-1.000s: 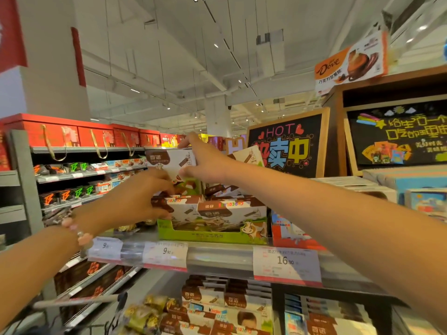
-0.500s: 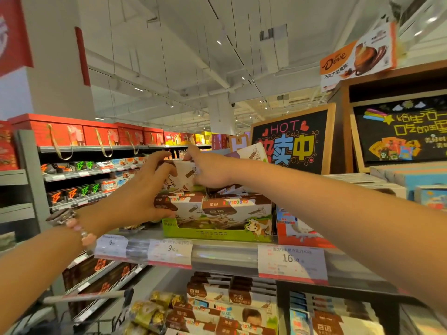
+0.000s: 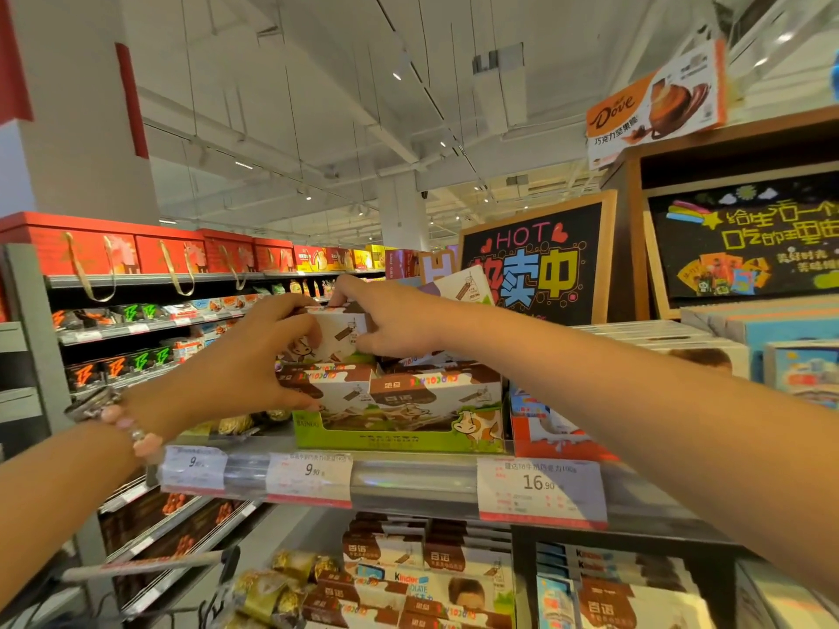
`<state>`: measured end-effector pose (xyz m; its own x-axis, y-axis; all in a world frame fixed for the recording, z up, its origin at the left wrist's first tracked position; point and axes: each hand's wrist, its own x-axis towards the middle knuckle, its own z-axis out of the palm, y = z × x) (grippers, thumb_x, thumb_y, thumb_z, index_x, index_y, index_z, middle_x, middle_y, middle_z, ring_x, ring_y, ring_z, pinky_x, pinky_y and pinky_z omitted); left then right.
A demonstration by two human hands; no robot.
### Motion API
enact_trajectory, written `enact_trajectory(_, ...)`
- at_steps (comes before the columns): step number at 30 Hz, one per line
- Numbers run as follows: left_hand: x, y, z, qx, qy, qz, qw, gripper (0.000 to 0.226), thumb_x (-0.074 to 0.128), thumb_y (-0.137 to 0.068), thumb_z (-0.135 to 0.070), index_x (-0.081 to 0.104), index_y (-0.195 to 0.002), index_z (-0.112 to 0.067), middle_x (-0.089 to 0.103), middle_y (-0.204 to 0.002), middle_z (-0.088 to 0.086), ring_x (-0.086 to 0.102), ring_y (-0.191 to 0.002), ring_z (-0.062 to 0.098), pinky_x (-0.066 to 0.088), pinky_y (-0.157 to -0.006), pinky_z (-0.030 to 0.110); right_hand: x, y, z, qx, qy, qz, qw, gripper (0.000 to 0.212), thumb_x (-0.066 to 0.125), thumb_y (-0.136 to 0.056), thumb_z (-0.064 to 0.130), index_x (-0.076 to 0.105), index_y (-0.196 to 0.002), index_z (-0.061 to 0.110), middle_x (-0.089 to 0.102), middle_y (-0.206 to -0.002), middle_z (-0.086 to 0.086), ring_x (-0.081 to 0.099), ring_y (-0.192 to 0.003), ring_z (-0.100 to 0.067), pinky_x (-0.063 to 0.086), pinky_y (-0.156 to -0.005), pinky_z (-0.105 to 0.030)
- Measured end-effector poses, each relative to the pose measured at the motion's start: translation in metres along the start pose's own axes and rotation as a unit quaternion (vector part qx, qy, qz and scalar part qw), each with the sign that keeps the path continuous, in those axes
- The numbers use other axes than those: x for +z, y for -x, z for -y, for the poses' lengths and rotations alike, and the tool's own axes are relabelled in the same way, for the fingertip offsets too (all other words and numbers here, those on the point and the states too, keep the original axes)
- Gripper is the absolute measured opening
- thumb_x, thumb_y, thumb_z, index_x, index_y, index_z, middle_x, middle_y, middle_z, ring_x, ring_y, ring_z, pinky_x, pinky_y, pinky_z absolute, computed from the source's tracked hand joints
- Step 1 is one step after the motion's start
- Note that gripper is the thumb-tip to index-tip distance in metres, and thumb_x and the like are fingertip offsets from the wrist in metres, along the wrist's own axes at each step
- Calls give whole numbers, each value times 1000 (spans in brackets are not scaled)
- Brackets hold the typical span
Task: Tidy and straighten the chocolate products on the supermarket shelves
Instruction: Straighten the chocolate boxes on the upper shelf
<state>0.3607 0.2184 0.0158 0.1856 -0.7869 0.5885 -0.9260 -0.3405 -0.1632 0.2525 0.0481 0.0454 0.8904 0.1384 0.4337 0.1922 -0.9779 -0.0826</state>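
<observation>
Centre frame: left hand point(image 3: 254, 365) and right hand point(image 3: 390, 322), fingers curled, gripped one white-and-brown chocolate box point(image 3: 338, 333) above the green display tray point(image 3: 390, 440) on the shelf point(image 3: 408, 485).

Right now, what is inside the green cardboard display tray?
Brown-and-white chocolate boxes stand inside the green cardboard display tray. Both hands grip one box above them. The tray's back is hidden.

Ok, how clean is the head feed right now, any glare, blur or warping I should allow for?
Head view: wide-angle warping bends the forearms and the shelf edge; ceiling lights glare on its plastic strip; small print on the price tag is too soft to read; both the left hand and right hand on the chocolate box look reasonably sharp.
</observation>
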Motion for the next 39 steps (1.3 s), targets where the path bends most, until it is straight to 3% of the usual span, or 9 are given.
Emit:
enact_trajectory(2, -1, 0, -3, 0, 8, 8, 1000, 50, 86, -59, -34, 59, -100, -23, 33, -144, -2, 33, -126, 17, 35, -97, 27, -2, 4, -2, 7, -30, 0, 1000, 40, 56, -92, 24, 39, -127, 13, 59, -82, -5, 53, -68, -14, 39, -55, -28)
enact_trajectory(5, -6, 1, -5, -2, 22, 13, 1000, 47, 86, -60, -30, 59, -98, -23, 38, -143, -5, 40, -126, 19, 39, -99, 32, -3, 7, -5, 17, -68, -25, 997, 32, 48, -96, 32, 47, -123, 14, 58, -106, -4, 54, -87, -13, 36, -67, -24)
enact_trajectory(10, -6, 3, -7, -43, 81, 12, 996, 103, 89, -56, -28, 27, -137, -21, 42, -136, -8, 46, -121, 14, 41, -98, 28, -4, 9, -7, 19, -118, -43, 992, 23, 60, -89, 14, 56, -112, 16, 47, -91, 15, 47, -78, 1, 35, -55, -1)
enact_trajectory(16, -8, 7, -7, 20, 45, -16, 999, 87, 87, -58, -31, 46, -134, -23, 57, -125, -2, 56, -107, 17, 48, -91, 35, -3, 14, -3, 19, -106, -7, 994, 41, 72, -80, 22, 52, -116, 16, 60, -105, -7, 59, -93, -21, 48, -80, -30)
enact_trajectory(21, -5, 5, -5, 29, 39, -20, 999, 81, 87, -59, -30, 51, -131, -19, 62, -117, -2, 55, -97, 11, 46, -84, 30, -6, 16, -2, 31, -85, 49, 995, 43, 67, -85, 27, 53, -124, 12, 58, -120, -5, 55, -113, -19, 44, -95, -28)
enact_trajectory(28, -5, -1, -3, 42, -41, 25, 998, 80, 82, -64, -40, 40, -131, -26, 56, -113, -7, 49, -88, 6, 43, -70, 21, -21, 35, -7, 55, -106, -8, 993, 46, 62, -87, 39, 53, -126, 16, 57, -114, 3, 56, -104, -10, 45, -87, -20)
enact_trajectory(32, -8, -5, -4, 76, -63, 51, 994, 95, 78, -59, -54, 34, -138, -25, 54, -120, -8, 49, -98, 7, 44, -83, 24, -42, 61, -16, 66, -133, -83, 985, 32, 59, -90, 32, 60, -117, 13, 65, -106, 0, 61, -92, -7, 46, -78, -13)
enact_trajectory(35, -21, -15, -18, 67, -2, 70, 995, 98, 58, -57, -69, 27, -141, -30, 44, -136, -6, 45, -115, 10, 41, -94, 28, -62, 89, -28, 90, -134, -101, 982, 26, 60, -90, 25, 63, -110, 10, 68, -102, -3, 64, -89, -9, 49, -73, -13)
enact_trajectory(39, -26, -39, -66, 97, 107, 34, 989, 69, 56, -61, -67, 36, -123, -43, 49, -127, -12, 45, -111, 5, 37, -89, 17, -95, 136, -49, 151, -124, -95, 976, 19, 61, -90, 23, 65, -105, 13, 69, -96, -1, 66, -85, -8, 51, -77, -20)
